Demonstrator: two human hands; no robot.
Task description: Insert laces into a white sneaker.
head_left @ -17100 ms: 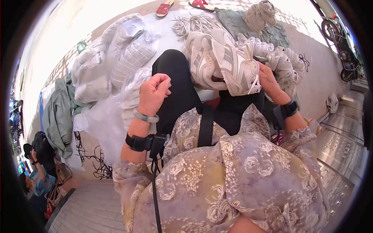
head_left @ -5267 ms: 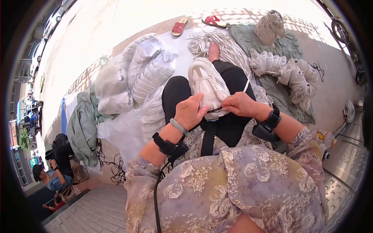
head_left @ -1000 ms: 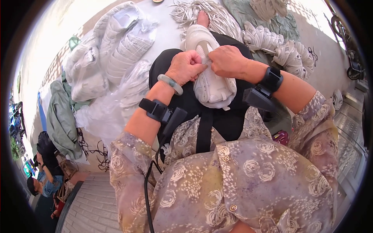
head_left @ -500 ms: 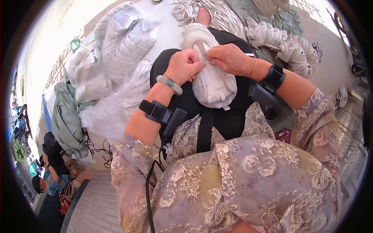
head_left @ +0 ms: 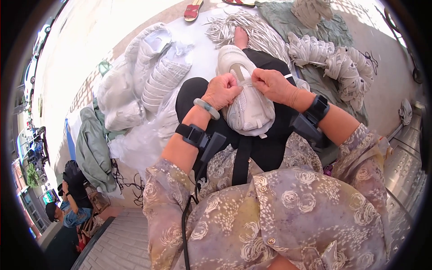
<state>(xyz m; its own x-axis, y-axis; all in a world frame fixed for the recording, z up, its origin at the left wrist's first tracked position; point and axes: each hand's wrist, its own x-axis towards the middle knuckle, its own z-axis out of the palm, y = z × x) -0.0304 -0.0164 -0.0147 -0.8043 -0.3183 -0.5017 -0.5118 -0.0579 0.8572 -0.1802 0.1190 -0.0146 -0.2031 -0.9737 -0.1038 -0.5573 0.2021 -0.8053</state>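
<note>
An off-white sneaker (head_left: 249, 112) with mesh panels lies on my lap over black trousers, its toe pointing away from me. My left hand (head_left: 220, 92) is closed in a pinch at the left side of the shoe's lacing area. Opposite it, my right hand (head_left: 275, 87) pinches at the right side. A short pale shoelace (head_left: 245, 83) runs across the shoe's tongue between the two sets of fingertips. The fingers cover the lace's ends and the eyelets there.
Beyond my knees lies a heap of loose pale laces (head_left: 261, 36). Tied bundles of white shoe parts (head_left: 310, 50) rest on green cloth at the right. More white stacks (head_left: 164, 83) and clear plastic (head_left: 139, 139) lie left. A red sandal (head_left: 192, 11) is far off; another person (head_left: 69, 211) sits lower left.
The view has shifted, so the scene sits lower and further right, and the red sandal shows. Both hands stay at the lacing, and the lace strip between them now shows more plainly.
</note>
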